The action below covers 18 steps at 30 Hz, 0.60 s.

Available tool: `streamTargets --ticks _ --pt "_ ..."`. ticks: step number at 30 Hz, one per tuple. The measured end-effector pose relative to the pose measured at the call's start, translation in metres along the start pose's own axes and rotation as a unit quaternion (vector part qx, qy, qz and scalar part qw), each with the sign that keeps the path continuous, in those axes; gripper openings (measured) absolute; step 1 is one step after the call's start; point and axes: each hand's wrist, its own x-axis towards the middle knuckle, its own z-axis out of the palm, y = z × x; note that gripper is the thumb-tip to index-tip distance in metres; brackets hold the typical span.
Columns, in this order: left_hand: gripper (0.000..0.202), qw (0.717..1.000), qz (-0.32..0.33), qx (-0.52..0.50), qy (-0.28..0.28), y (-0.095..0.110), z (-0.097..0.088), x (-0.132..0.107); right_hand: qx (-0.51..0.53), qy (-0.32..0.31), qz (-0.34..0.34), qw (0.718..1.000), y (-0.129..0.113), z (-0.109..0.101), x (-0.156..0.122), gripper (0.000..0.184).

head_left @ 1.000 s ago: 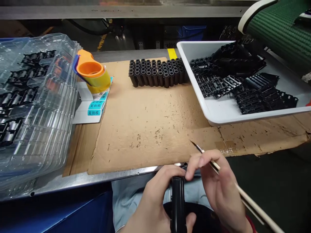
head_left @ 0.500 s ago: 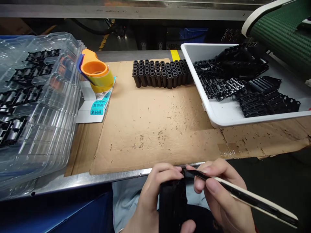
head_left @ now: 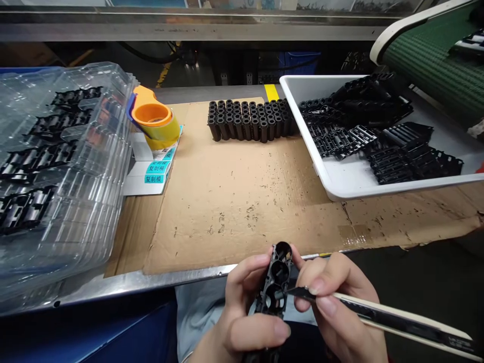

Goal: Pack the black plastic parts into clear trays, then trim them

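Since the earlier frame, the black plastic frame (head_left: 273, 282) has turned so that its round openings face up toward the head camera, and the craft knife (head_left: 393, 317) has swung round to lie nearly level, its black blade tip at the frame's right side.

In the head view, the left hand (head_left: 242, 302) is clamped around the frame, with the fingers along its left side and the thumb across its lower part. The frame stands tilted in that grip, its top end just short of the table edge. The right hand (head_left: 333, 292) is closed on the knife in a pencil-style pinch, and its fingers sit just beside the frame.

Beyond the hands, a cardboard sheet (head_left: 234, 201) covers the steel table edge (head_left: 170, 280). Rows of upright black tubes (head_left: 245, 121) stand on the cardboard, next to a white tray (head_left: 328, 186) heaped with more black frames (head_left: 340, 141). To the left are an orange tape dispenser (head_left: 151, 116) holding yellowish tape, teal-labelled cards (head_left: 155, 171), and a stack of clear blister trays (head_left: 68, 201) with black parts inside. A green conveyor belt (head_left: 431, 60) runs past the top right corner.
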Motion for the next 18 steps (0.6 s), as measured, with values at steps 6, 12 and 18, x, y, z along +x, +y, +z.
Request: streamTargets --ticks 6,12,18 --pt "0.067 0.988 -0.046 -0.146 -0.026 0.0051 0.0021 0.0043 -0.011 -0.012 -0.009 1.0 0.0013 -0.0025 0.0019 0.008" --pt "0.067 0.995 -0.041 -0.087 -0.018 0.0032 0.0004 0.0 -0.011 0.0 0.005 1.0 -0.0002 -0.0026 0.0033 0.005" --pt "0.065 0.997 -0.044 -0.055 -0.005 0.0065 0.0014 0.0019 -0.007 0.002 0.022 1.0 -0.0032 -0.0028 0.0007 0.005"
